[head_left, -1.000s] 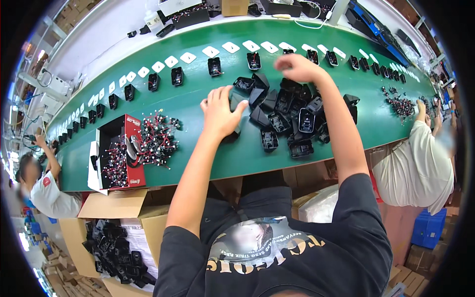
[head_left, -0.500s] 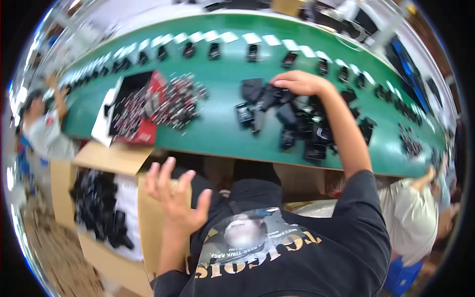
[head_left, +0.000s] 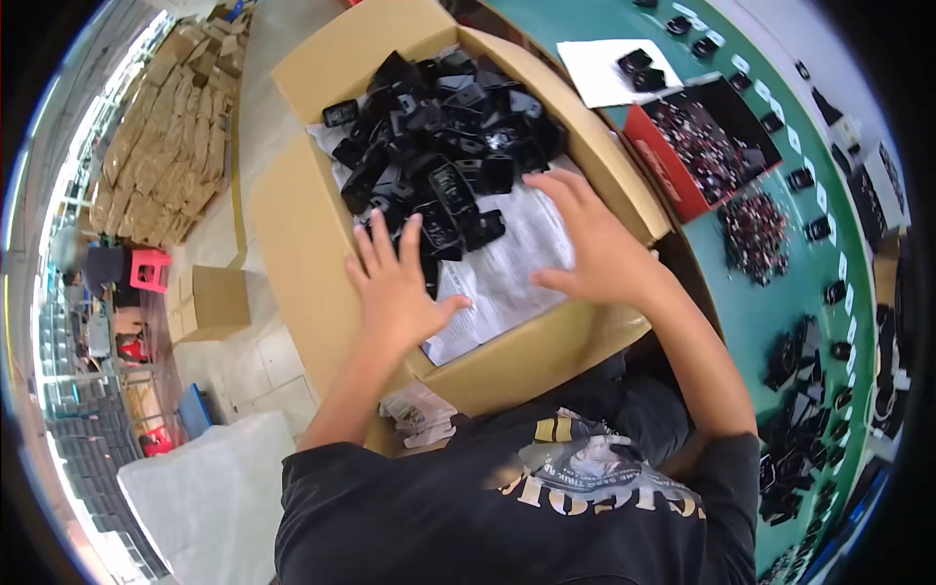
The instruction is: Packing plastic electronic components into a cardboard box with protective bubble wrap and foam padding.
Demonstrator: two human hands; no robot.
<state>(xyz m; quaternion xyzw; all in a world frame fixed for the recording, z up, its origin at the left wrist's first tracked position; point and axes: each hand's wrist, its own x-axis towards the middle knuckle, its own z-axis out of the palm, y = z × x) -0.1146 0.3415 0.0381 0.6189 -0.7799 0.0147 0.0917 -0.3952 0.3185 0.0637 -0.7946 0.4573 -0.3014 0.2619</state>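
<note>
An open cardboard box (head_left: 541, 361) stands before me, with a heap of small black plastic cases (head_left: 458, 107) in its far part. Printed white paper (head_left: 517, 263) lines the bottom and lies bare at the near side. Over the left edge of the heap, my left hand (head_left: 395, 292) has its fingers spread, fingertips by the cases. My right hand (head_left: 600, 244) hovers above the paper at the heap's right, fingers apart and thumb out. Neither hand holds anything; whether the fingertips touch the cases I cannot tell.
Along the right runs a green table (head_left: 726, 322) with a red box (head_left: 673, 175) of small dark and red parts, a loose pile (head_left: 756, 234) beside it, more black cases (head_left: 795, 419) and a row of cases with white cards. Wrapped brown packages (head_left: 166, 146) stand far left.
My view has swung left from the table to the box. My right hand has left the black cases on the table and come over the box, where my left hand is too.
</note>
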